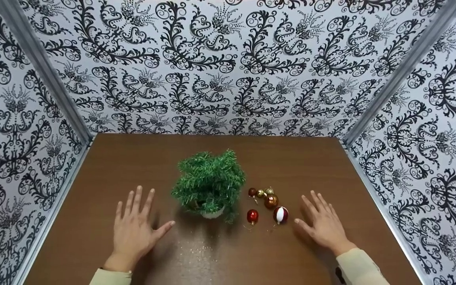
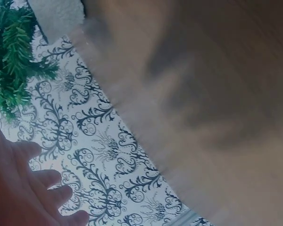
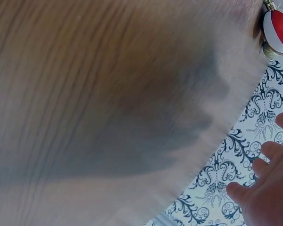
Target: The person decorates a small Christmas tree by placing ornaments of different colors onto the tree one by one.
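A small green artificial Christmas tree (image 1: pixel 211 180) stands in a whitish pot (image 1: pixel 213 214) at the middle of the brown table. Left of it my left hand (image 1: pixel 135 229) hovers or rests with fingers spread, holding nothing. To the tree's right lie several baubles: a red one (image 1: pixel 252 216), a red-and-white one (image 1: pixel 280 215), a copper one (image 1: pixel 271 201), and smaller dark red (image 1: pixel 252 192) and gold (image 1: pixel 260 193) ones. My right hand (image 1: pixel 323 227) is just right of the red-and-white bauble, fingers straight and apart from it. In the left wrist view, part of the tree (image 2: pixel 14 56) shows.
The brown wooden tabletop (image 1: pixel 291 158) is bounded by patterned black-and-white walls (image 1: pixel 212 79) at the back and both sides. Grey metal strips (image 1: pixel 50 71) run along the corners. Glittery specks (image 1: pixel 200 253) lie on the table in front of the tree.
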Demonstrator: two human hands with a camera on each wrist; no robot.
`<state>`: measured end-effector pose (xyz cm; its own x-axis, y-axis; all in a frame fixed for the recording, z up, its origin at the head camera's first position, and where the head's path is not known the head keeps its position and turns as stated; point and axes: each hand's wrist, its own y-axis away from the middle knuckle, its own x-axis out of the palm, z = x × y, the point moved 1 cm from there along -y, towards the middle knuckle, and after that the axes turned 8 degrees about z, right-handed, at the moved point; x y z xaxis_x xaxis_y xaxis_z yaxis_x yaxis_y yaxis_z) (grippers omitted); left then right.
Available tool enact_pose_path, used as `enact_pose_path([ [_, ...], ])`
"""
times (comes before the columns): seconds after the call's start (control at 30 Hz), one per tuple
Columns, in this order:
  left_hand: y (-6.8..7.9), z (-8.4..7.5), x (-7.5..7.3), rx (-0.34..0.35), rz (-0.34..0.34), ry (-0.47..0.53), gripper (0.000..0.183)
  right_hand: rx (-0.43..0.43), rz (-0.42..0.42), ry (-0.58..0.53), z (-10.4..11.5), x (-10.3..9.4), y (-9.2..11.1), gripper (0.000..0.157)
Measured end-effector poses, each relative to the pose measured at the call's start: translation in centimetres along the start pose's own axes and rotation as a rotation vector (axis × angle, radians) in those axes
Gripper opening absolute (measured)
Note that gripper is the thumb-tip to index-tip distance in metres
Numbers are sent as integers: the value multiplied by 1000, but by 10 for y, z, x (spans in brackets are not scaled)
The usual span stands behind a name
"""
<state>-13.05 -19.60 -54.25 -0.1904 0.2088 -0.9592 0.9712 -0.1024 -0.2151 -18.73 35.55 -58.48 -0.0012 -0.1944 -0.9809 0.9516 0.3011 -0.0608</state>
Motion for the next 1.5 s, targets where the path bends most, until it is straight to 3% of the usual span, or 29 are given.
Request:
enact_pose_path([
  [0.23,-11,-19,-6,60,-15,29,105,-11,0,8,4,0,5,83],
  [0.53,-42,-51,-23,304,-115,197,95,-70,-55,1,20,-2,0,80],
  [0.67,-53,-60,-26,356,-112,203,91,-115,-57,-18,29,-4,-4,76],
  [0.93,-58,-72,-18,386,-109,204,88,-232,-31,-92,40,-6,-6,57],
  [1.13,-56,-74,-14,377,-121,197,90,-258,28,-64,45,3,-7,45],
  [1.5,-57,-76,-18,351,-140,209,84,-291,0,-14,46,9,-17,38],
])
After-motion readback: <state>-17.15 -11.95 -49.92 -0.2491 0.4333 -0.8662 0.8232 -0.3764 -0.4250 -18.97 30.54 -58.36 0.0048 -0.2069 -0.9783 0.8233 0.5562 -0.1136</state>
